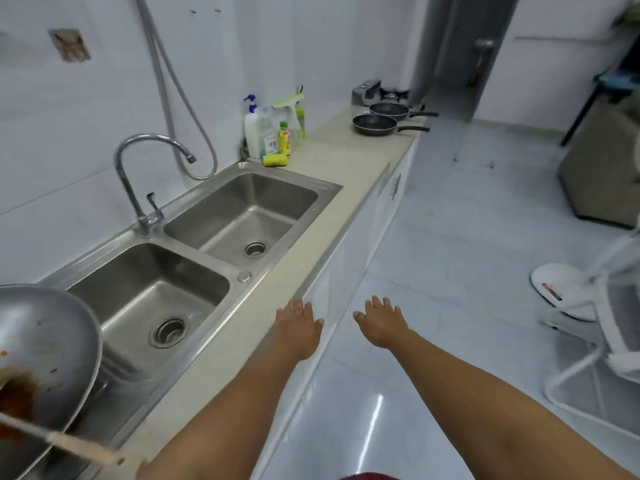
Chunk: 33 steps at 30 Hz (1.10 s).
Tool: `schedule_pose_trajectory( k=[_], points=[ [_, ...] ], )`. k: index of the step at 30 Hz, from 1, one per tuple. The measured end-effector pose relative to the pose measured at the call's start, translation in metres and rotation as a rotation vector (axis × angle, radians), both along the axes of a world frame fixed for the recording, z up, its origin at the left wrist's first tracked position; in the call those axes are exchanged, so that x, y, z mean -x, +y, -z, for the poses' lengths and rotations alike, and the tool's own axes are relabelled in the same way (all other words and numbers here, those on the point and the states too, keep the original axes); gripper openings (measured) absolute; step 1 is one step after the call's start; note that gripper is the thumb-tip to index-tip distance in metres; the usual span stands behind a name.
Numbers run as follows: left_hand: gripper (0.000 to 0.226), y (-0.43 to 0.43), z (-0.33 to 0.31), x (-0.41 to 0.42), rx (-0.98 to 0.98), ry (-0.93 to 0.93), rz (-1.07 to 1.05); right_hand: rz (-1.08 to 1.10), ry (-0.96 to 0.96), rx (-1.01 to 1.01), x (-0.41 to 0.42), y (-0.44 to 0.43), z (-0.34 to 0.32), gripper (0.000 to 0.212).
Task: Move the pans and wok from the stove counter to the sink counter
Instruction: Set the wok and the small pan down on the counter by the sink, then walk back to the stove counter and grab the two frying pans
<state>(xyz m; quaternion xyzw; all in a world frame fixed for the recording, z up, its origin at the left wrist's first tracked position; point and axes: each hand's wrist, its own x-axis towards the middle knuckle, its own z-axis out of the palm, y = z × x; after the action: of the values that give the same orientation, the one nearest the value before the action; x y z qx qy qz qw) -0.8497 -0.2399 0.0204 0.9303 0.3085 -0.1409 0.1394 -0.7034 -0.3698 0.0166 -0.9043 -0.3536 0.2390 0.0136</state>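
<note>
Steel wok (45,355) is sitting at the near left on the sink counter, beside the left basin (149,303), with reddish-brown residue in its bowl and a wooden handle (69,445) lying across its near rim. Two black pans (375,124) (389,110) are resting side by side at the far end of the counter (332,161), just in front of the stove (381,93), handles pointing right over the counter edge. They are well apart from the wok.

I am holding both arms out ahead of me. My left hand (299,327) is hovering over the front edge of the counter, palm down, fingers spread wide, holding nothing. My right hand (381,322) is hovering just beside it over the floor, likewise wide and empty.

Both basins are showing bare drains. A tap (138,174) is standing behind the divider. Bottles (273,131) and a yellow sponge (275,160) are clustering near the right basin (249,213), against the wall.
</note>
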Motion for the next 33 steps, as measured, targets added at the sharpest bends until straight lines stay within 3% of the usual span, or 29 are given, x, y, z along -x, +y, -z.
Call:
schedule_pose_trajectory(
  k=[12, 27, 33],
  points=[
    [0.061, 0.009, 0.019, -0.216, 0.038, 0.059, 0.088, 0.121, 0.028, 0.059, -0.196, -0.016, 0.005, 0.063],
    [0.061, 0.141, 0.027, -0.503, 0.011, 0.093, 0.291, 0.235, 0.009, -0.022, -0.452, 0.106, 0.018, 0.056],
    [0.062, 0.156, 0.033, -0.618, 0.014, 0.144, 0.447, 0.384, 0.031, 0.024, -0.541, 0.097, 0.032, 0.058]
  ],
)
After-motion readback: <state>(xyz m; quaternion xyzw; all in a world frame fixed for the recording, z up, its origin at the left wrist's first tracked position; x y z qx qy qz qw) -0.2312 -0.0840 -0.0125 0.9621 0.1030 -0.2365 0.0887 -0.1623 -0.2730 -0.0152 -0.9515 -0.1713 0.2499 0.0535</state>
